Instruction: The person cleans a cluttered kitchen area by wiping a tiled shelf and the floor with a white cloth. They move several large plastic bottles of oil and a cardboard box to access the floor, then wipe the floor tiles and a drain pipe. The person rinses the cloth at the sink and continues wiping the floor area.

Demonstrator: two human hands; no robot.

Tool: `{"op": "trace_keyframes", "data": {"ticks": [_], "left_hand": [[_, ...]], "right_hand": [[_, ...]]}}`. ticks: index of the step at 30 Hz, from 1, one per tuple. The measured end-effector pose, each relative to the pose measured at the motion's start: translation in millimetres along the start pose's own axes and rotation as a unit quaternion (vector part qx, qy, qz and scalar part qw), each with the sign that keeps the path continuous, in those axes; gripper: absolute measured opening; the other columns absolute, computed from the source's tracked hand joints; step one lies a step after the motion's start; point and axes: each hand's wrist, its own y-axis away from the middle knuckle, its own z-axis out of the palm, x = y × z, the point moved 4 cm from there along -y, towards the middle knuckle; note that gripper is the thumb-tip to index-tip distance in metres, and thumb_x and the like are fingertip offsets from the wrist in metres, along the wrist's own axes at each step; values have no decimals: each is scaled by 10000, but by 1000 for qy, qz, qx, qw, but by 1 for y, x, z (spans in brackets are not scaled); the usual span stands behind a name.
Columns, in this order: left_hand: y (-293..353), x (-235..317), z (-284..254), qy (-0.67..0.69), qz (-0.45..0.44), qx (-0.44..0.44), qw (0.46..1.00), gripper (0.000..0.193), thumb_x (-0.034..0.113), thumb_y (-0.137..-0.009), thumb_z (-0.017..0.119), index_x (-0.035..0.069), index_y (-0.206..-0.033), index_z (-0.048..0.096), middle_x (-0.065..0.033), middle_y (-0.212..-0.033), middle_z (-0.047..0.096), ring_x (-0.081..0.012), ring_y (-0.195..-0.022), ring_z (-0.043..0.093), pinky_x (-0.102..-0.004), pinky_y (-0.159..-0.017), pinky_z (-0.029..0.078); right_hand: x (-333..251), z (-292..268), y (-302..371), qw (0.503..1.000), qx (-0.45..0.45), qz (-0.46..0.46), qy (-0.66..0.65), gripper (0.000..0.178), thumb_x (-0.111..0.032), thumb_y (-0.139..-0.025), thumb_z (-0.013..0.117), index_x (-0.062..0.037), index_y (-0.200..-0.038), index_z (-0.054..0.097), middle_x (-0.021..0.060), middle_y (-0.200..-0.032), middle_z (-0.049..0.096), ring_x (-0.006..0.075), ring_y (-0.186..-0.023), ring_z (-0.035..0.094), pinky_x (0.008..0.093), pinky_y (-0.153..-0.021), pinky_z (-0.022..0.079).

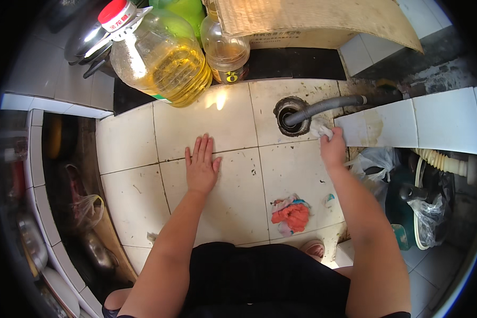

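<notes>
My left hand (201,165) lies flat on the pale floor tiles (127,146), fingers stretched out, holding nothing. At the right, my right hand (332,148) is closed on a crumpled white wipe (321,129) and presses it to the tile beside a round floor drain (282,114). A grey corrugated hose (328,107) runs from the right into the drain's dark, grimy opening. Between my forearms, nearer to me, a crumpled red rag (292,216) with white and blue bits rests on the tiles.
A big oil bottle (169,69) with a red cap stands at the far left, with a smaller clear jar (227,53) beside it. Behind is a cardboard box (302,32). A white tiled ledge (387,119) borders the right; plastic bags (376,161) sit below it.
</notes>
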Motion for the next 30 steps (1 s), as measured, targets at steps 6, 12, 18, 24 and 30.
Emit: {"op": "trace_keyframes", "data": {"ticks": [6, 12, 18, 24, 30], "left_hand": [[-5, 8, -4, -2, -1, -8, 1000, 545, 325, -895, 454, 116, -1384, 332, -18, -1457, 294, -182, -1356, 237, -466, -1101, 143], [-4, 2, -7, 13, -10, 8, 1000, 521, 292, -870, 484, 108, -1348, 389, -26, -1423, 352, -195, -1333, 286, -474, -1095, 153], [-8, 4, -11, 18, -14, 1, 1000, 518, 281, -857, 498, 101, -1335, 405, -26, -1412, 369, -193, -1331, 289, -475, -1091, 157], [-14, 9, -12, 28, -4, -6, 1000, 514, 267, -849, 498, 95, -1326, 413, -33, -1410, 370, -200, -1331, 289, -476, -1091, 158], [-11, 4, -11, 21, -12, -9, 1000, 527, 254, -836, 502, 89, -1327, 407, -38, -1416, 359, -210, -1330, 289, -482, -1090, 158]], "right_hand": [[-80, -13, 4, 943, 86, -93, -307, 271, -10, -821, 487, -34, -1089, 527, 165, -1018, 581, 298, -925, 569, 339, -821, 444], [-88, -18, -84, 912, 256, -108, -302, 267, 46, -805, 449, -27, -1032, 570, 149, -1049, 512, 295, -1001, 531, 341, -879, 419], [-56, -12, -136, 959, 262, 54, -90, 407, -56, -787, 475, -23, -1191, 502, 182, -1259, 433, 334, -1185, 405, 396, -1008, 331], [65, 32, -234, 952, 65, 38, 296, 499, -212, -803, 487, -41, -1270, 441, 166, -1398, 344, 333, -1285, 323, 397, -1065, 256], [22, 40, -214, 925, 14, 43, 378, 439, -228, -808, 524, -60, -1213, 503, 184, -1193, 549, 322, -1090, 541, 412, -943, 407]]}}
